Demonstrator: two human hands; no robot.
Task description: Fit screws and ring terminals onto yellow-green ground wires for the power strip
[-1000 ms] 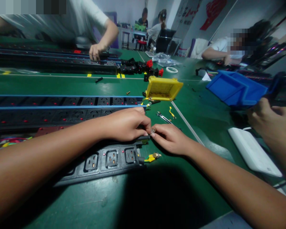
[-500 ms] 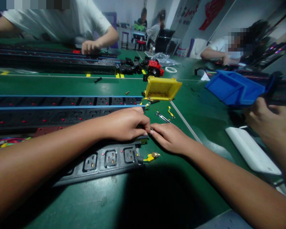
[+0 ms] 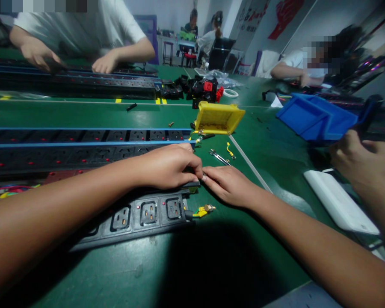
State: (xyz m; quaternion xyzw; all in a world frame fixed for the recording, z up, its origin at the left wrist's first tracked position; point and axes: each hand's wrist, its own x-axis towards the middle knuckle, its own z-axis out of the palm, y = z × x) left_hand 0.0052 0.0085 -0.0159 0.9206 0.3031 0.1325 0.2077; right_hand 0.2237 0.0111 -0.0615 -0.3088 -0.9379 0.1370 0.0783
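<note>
Head view: both hands' fingers [image 3: 197, 170] pinch at power strip [image 3: 147, 212] end, part hidden.

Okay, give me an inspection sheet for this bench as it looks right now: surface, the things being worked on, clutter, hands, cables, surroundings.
Surface: green bench mat, white line across it.
Job's things: black power strip under both hands; a small metal part pinched at its end, too small to identify.
Clutter: yellow bin, blue bin, wrench, white box, tape roll, pile of black and red parts.
Hands: left hand pressed on the strip's end; right hand fingertips meet it there.
Cables: yellow-green lead at the strip's end.
Surroundings: more long strips; co-worker's hand at right; others seated beyond.
</note>
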